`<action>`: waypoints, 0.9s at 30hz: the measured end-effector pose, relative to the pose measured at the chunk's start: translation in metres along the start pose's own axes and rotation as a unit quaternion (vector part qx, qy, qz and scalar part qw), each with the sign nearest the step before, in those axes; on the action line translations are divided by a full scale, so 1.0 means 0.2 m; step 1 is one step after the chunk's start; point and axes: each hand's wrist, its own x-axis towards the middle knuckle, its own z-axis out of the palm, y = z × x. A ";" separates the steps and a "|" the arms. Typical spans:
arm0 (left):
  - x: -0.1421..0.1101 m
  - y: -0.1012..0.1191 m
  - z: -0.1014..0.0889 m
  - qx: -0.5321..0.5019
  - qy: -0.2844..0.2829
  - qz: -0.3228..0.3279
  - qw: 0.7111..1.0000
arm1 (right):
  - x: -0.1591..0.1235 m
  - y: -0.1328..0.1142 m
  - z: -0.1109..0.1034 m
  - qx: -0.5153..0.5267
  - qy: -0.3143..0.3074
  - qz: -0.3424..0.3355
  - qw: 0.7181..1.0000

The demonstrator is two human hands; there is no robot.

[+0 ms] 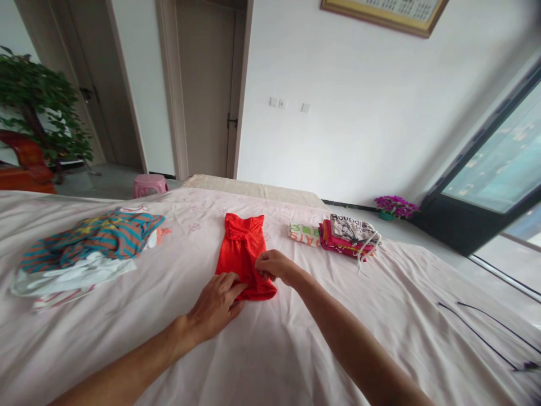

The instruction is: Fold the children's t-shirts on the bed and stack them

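A bright red garment [242, 254], folded into a narrow strip, lies on the pale sheet in front of me. Its far end is gathered, and its exact kind is hard to make out. My left hand [220, 298] grips the garment's near left edge, with the fingers over the cloth and the thumb lower down. At the right side, my right hand [274, 266] has its fingers curled in a pinch on the same cloth; the fingertips are partly hidden.
To the left is a loose heap of clothes with a striped shirt [97, 239] and white cloth [84, 273]. A stack of folded clothes [349, 237] and a rolled printed cloth [305, 234] lie to the right. Black-tipped cords or thin rods [482, 332] rest at the far right.
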 end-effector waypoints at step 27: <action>0.68 -0.46 0.00 -0.050 0.116 -0.098 0.987 | -0.30 0.12 0.10 -0.387 0.029 -0.321 0.864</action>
